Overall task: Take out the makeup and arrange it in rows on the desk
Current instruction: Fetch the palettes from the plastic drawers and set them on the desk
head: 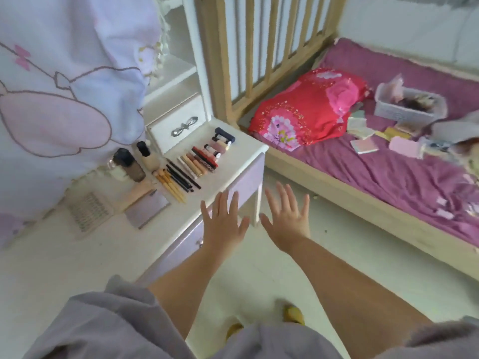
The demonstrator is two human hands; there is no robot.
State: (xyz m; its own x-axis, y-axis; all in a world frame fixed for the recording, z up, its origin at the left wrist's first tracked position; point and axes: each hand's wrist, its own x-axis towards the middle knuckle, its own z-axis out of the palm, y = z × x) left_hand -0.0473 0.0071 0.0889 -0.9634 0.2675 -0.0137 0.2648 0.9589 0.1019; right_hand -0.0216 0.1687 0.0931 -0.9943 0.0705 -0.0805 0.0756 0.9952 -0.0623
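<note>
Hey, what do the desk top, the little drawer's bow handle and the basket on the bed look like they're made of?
Desk top: probably white painted wood or laminate, smooth with a soft sheen. Bow handle: looks like polished metal or chrome-plated plastic, silvery with bright glints. Basket: likely pale moulded plastic, thin walls with a patterned side, though it is too blurred to be sure.

Both bare arms reach forward, side by side. The left hand [223, 221] and right hand [287, 216] are spread flat, palms down, fingers straight and apart, holding nothing.
</note>
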